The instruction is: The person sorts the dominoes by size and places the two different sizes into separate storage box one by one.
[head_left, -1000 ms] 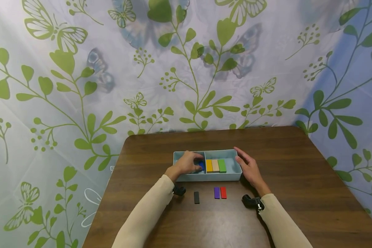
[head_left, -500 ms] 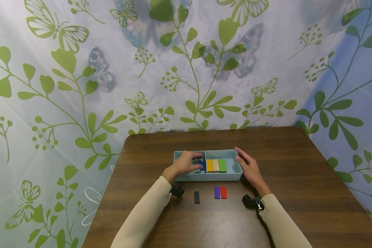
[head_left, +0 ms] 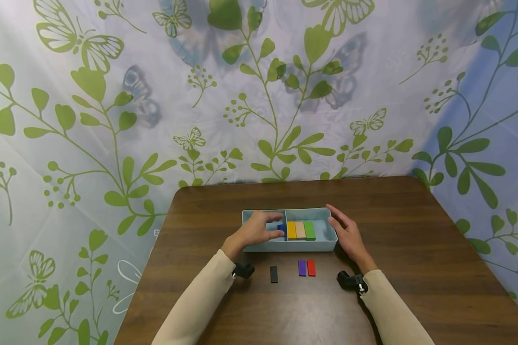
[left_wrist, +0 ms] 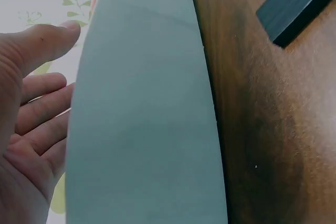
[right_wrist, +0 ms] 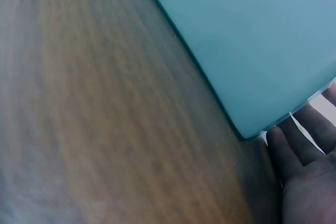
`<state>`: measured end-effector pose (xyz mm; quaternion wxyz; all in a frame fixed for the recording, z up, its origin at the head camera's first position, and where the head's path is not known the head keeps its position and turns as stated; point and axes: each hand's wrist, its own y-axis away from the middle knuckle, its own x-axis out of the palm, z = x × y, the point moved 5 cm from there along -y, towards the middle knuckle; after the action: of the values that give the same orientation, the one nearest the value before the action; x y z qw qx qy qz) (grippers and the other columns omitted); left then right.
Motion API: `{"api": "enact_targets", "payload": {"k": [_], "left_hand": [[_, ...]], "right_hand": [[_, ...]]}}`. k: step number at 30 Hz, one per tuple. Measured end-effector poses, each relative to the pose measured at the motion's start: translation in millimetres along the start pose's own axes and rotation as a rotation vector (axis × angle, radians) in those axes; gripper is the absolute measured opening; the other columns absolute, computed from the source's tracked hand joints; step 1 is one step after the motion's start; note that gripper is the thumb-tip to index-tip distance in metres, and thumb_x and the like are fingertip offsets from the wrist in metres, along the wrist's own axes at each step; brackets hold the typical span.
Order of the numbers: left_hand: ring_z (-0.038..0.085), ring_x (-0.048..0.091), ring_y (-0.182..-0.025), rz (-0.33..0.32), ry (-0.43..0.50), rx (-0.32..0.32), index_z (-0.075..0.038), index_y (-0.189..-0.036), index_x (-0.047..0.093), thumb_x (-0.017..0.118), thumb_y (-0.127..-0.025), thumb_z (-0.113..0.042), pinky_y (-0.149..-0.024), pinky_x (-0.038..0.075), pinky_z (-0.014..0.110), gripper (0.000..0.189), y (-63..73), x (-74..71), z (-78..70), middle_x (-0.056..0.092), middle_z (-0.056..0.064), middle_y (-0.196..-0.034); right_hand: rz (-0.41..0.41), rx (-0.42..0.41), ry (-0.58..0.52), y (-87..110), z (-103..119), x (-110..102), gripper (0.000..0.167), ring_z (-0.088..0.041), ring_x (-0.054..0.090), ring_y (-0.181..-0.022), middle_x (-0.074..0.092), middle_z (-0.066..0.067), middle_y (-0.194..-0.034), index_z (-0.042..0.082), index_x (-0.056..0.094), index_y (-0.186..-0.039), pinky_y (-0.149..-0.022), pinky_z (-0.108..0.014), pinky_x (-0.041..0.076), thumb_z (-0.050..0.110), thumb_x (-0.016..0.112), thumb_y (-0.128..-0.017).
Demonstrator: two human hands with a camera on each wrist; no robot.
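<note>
One two-compartment tray [head_left: 311, 246] holds four visible blocks: one blue block [head_left: 280, 227] left of the divider; yellow [head_left: 291, 231], beige [head_left: 300, 231] and green [head_left: 310, 231] blocks right. Three blocks, black [head_left: 274, 274], purple [head_left: 302, 268] and red [head_left: 311, 268], lie on the tabletop [head_left: 371, 297]. The left hand [head_left: 255, 229], thumb and fingers wide apart, grasps nothing beside the blue block; the right hand [head_left: 349, 235] rests, fingers loosely extended, at the tray's right end.

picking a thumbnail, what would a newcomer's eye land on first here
Probably the leafy butterfly backdrop behind the table. Then, perhaps, the pale blue tray, with a yellow block, tan block and green block in its right half and the left hand over its left half. In front lie a black block, purple block and red block.
</note>
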<state>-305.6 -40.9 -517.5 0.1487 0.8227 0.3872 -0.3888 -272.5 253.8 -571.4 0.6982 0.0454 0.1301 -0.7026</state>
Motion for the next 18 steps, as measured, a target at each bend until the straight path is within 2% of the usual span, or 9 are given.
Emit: {"api": "enact_targets", "payload": {"k": [8, 18], "left_hand": [[0.031, 0.071, -0.134, -0.01, -0.056, 0.054, -0.006, -0.151, 0.065, 0.081, -0.102, -0.03, -0.113, 0.057, 0.046, 0.057, 10.9, 1.0, -9.3, 0.07, 0.01, -0.151], [0.026, 0.071, -0.133, -0.036, -0.073, 0.155, -0.002, -0.15, 0.065, 0.08, -0.102, -0.031, -0.111, 0.059, 0.045, 0.058, 31.7, 1.1, -16.4, 0.071, 0.013, -0.148]], "right_hand": [[0.003, 0.012, 0.006, 0.4, -0.2, -0.1, 0.053, -0.045, 0.034, -0.163, 0.04, -0.02, -0.174, 0.008, 0.047, -0.166, -0.131, -0.069, 0.025, 0.02, 0.056, -0.116], [-0.004, 0.014, 0.008, -0.5, 0.1, 0.2, 0.052, -0.045, 0.035, -0.162, 0.041, -0.021, -0.174, 0.009, 0.047, -0.166, -0.131, -0.069, 0.024, 0.019, 0.056, -0.116]]}}
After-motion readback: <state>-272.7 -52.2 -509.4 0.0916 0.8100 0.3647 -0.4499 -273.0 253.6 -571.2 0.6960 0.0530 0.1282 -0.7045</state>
